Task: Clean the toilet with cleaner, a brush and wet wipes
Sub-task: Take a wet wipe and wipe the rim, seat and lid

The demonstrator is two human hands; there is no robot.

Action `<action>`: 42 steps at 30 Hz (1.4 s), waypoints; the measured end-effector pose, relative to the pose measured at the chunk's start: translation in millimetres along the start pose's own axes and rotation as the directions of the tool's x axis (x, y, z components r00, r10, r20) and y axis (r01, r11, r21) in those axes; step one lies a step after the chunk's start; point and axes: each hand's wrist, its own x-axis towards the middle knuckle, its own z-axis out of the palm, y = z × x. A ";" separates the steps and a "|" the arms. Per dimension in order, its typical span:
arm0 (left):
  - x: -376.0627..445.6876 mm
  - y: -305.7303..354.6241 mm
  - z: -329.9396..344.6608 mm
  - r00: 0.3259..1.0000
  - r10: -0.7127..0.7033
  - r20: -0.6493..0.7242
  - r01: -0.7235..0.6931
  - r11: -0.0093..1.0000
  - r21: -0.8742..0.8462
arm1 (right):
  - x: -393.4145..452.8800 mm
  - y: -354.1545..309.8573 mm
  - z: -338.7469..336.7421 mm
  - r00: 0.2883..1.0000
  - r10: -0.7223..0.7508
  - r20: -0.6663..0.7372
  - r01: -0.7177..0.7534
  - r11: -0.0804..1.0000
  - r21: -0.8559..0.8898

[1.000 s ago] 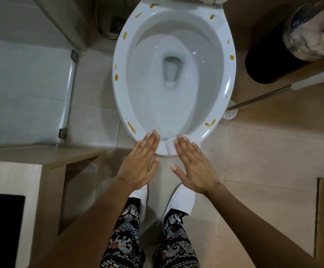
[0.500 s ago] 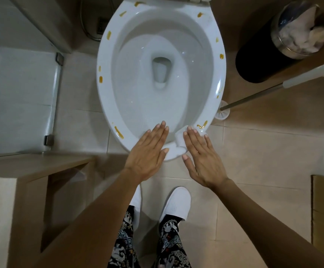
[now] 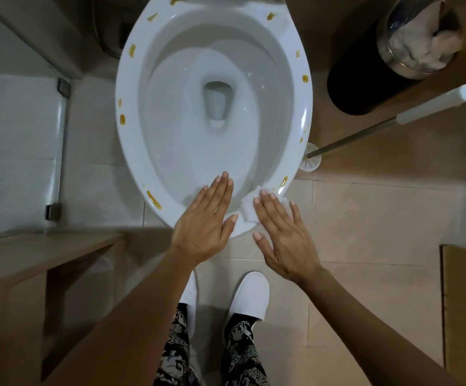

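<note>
Right hand (image 3: 284,232) presses a wipe (image 3: 250,208) flat-fingered on the rim (image 3: 123,151) to scrub stains; left hand (image 3: 205,221) hovers, fingers straight.

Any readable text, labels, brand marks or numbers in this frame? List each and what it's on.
None. No readable text on the toilet rim, the wipe, the brush handle, the bin or the trousers, which carry only a pattern.
</note>
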 end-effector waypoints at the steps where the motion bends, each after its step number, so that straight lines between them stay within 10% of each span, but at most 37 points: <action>1: -0.4 0.1 -0.4 1.000 0.000 -0.001 0.000 1.000 0.008 | 4.8 5.7 -3.2 1.000 0.019 -0.005 -0.019 1.000 0.002; 14: 0.6 1.2 -6.9 1.000 0.010 -0.007 -0.010 1.000 0.014 | 11.3 -2.0 0.1 0.983 0.167 -0.071 -0.147 0.962 0.229; 42: -0.1 -1.3 -3.0 0.999 0.047 -0.028 -0.047 0.999 -0.015 | 8.4 3.3 0.8 0.994 0.095 -0.061 -0.085 0.984 0.156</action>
